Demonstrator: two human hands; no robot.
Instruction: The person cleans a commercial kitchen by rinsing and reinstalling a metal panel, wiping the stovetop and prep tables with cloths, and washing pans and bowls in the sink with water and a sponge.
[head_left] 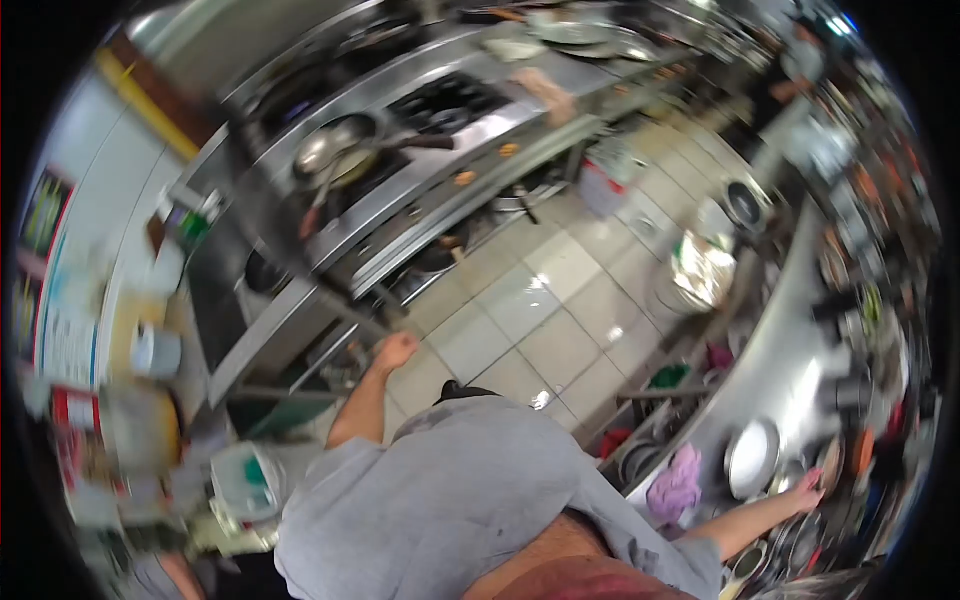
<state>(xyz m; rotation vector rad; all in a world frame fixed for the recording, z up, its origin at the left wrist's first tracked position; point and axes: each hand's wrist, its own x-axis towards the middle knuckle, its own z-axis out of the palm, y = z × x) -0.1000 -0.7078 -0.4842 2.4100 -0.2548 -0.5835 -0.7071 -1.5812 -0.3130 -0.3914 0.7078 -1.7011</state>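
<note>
My left hand [396, 351] hangs over the tiled floor beside the lower corner of the stove. Its fingers are curled in, and I see nothing in them. My right hand [803, 494] reaches out over the steel counter [775, 375] on the right. Its fingers are closed at the edge of a brownish round pan [831, 466]; blur and small size hide what they grip. Close by on the counter lie a pale round pan or lid [752, 458] and a crumpled purple cloth [676, 484].
On the stove [400, 180] at the left sit a wok [350, 165] and a ladle. A foil-covered container [702, 270] and a red-and-white bucket [606, 180] stand along the aisle. A white bin [245, 483] is at lower left. Another person [800, 65] stands at the far right.
</note>
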